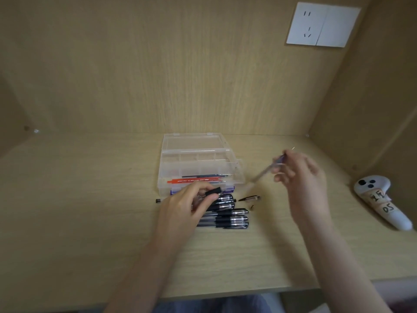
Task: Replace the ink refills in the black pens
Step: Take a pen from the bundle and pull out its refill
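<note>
Several black capped pens (228, 219) lie side by side on the wooden desk in front of an open clear plastic box (198, 163). The box holds a red pen (194, 181) and dark refills (207, 176). My left hand (187, 208) rests over the left ends of the pens and pinches a black pen part (213, 191) between thumb and fingers. My right hand (300, 175) is raised to the right of the box and grips a blurred, thin refill (266, 171) that slants down to the left. A pen piece (249, 198) and a tiny part (252, 208) lie right of the pens.
A white controller (381, 199) with taped labels lies at the desk's right edge. A small black cap (158, 201) sits left of my left hand. Wooden walls close in the back and sides, with a white wall socket (322, 24) at the upper right.
</note>
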The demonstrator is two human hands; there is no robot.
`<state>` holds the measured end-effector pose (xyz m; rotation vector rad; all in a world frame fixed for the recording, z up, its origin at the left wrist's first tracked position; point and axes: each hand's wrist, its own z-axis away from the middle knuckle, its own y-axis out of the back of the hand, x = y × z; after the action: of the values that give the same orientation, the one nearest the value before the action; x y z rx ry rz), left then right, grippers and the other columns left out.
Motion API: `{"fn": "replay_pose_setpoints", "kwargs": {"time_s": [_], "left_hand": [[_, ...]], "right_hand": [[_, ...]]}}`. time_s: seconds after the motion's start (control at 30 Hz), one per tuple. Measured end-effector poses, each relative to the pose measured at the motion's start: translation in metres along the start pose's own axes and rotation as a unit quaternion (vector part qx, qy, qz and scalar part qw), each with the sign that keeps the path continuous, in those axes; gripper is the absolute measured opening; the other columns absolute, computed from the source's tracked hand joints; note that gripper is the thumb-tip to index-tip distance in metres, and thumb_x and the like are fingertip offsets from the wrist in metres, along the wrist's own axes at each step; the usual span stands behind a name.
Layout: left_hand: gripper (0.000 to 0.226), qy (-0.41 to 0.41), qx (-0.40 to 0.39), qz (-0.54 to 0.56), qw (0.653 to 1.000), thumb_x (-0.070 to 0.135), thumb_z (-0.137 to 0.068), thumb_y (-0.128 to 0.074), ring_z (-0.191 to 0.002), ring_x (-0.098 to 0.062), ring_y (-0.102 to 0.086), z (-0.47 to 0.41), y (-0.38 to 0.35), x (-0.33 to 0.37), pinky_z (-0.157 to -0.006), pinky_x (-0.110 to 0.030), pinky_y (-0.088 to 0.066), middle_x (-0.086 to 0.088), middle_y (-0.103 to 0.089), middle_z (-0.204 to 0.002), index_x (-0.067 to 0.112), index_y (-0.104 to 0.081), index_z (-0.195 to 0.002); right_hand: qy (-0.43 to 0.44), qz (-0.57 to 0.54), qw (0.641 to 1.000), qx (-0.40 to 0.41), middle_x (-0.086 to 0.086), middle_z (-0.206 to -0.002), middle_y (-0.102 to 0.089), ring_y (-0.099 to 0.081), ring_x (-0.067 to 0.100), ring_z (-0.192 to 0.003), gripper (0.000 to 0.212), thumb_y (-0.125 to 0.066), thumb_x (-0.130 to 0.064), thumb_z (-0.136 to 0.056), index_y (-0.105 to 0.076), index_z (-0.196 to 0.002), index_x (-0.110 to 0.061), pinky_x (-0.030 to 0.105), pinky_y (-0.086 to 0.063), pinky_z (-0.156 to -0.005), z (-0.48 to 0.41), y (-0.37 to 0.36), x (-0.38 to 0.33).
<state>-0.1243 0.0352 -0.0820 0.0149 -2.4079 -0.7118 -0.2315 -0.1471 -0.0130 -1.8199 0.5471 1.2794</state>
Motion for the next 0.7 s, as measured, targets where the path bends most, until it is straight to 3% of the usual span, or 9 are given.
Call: {"fn": "replay_pose_setpoints", "kwargs": {"time_s": [0.1, 0.2, 0.27, 0.4, 0.53, 0.63, 0.7], "left_hand": [[0.024, 0.004, -0.004, 0.002, 1.0, 0.048, -0.084, -0.051, -0.071, 0.005, -0.06, 0.0, 0.001, 0.0, -0.058, -0.022, -0.05, 0.025, -0.061, -0.081, 0.03, -0.06, -0.098], [0.023, 0.006, -0.007, 0.002, 1.0, 0.049, -0.084, -0.051, -0.074, 0.007, -0.059, 0.0, 0.002, 0.002, -0.06, -0.015, -0.048, 0.033, -0.055, -0.081, 0.033, -0.059, -0.097], [0.021, 0.003, -0.012, -0.008, 1.0, 0.049, -0.084, -0.051, -0.075, 0.007, -0.059, 0.0, 0.002, 0.002, -0.061, -0.014, -0.048, 0.035, -0.053, -0.081, 0.035, -0.058, -0.098], [0.02, 0.003, -0.02, -0.014, 1.0, 0.05, -0.084, -0.05, -0.071, 0.006, -0.058, 0.0, 0.001, 0.001, -0.059, -0.019, -0.05, 0.033, -0.054, -0.079, 0.037, -0.055, -0.098], [0.022, 0.007, -0.016, -0.016, 1.0, 0.051, -0.084, -0.049, -0.069, 0.003, -0.059, 0.001, 0.002, -0.001, -0.057, -0.023, -0.051, 0.03, -0.057, -0.079, 0.036, -0.056, -0.098], [0.024, 0.031, 0.008, 0.0, 0.999, 0.052, -0.084, -0.048, -0.068, 0.002, -0.059, 0.0, 0.002, -0.001, -0.058, -0.024, -0.05, 0.024, -0.06, -0.076, 0.034, -0.058, -0.096], [0.022, 0.042, 0.019, 0.007, 0.999, 0.051, -0.084, -0.048, -0.067, 0.001, -0.059, 0.0, 0.001, -0.001, -0.057, -0.024, -0.049, 0.024, -0.059, -0.073, 0.034, -0.057, -0.095]], "right_hand": [[-0.009, 0.173, 0.985, 0.016, -0.002, -0.051, -0.058, -0.048, 0.011, -0.045, 0.015, -0.059, -0.012, -0.089, -0.058, -0.074, -0.007, 0.019, -0.039, -0.042, -0.029, 0.016, -0.005], [-0.035, 0.42, 0.907, -0.028, 0.005, -0.058, -0.059, -0.05, 0.015, -0.049, 0.016, -0.062, -0.015, -0.087, -0.06, -0.072, -0.009, 0.021, -0.038, -0.043, -0.042, 0.033, 0.021], [-0.03, 0.508, 0.86, -0.042, 0.006, -0.062, -0.058, -0.05, 0.015, -0.05, 0.014, -0.063, -0.015, -0.086, -0.062, -0.073, -0.011, 0.023, -0.039, -0.046, -0.044, 0.038, 0.038], [-0.007, 0.554, 0.83, -0.063, -0.001, -0.061, -0.057, -0.05, 0.014, -0.054, 0.016, -0.065, -0.022, -0.086, -0.063, -0.075, -0.01, 0.024, -0.037, -0.051, -0.043, 0.036, 0.051], [0.029, 0.588, 0.807, -0.053, 0.004, -0.066, -0.061, -0.055, 0.021, -0.063, 0.023, -0.062, -0.026, -0.087, -0.067, -0.08, -0.005, 0.027, -0.036, -0.053, -0.041, 0.031, 0.05], [0.098, 0.533, 0.838, -0.069, 0.0, -0.073, -0.064, -0.055, 0.016, -0.068, 0.015, -0.058, -0.02, -0.089, -0.068, -0.083, -0.01, 0.018, -0.037, -0.054, -0.038, 0.016, 0.034], [0.117, 0.492, 0.849, -0.152, -0.003, -0.079, -0.067, -0.057, 0.009, -0.073, 0.012, -0.057, -0.02, -0.091, -0.068, -0.087, -0.015, 0.01, -0.038, -0.059, -0.034, -0.003, 0.023]]}}
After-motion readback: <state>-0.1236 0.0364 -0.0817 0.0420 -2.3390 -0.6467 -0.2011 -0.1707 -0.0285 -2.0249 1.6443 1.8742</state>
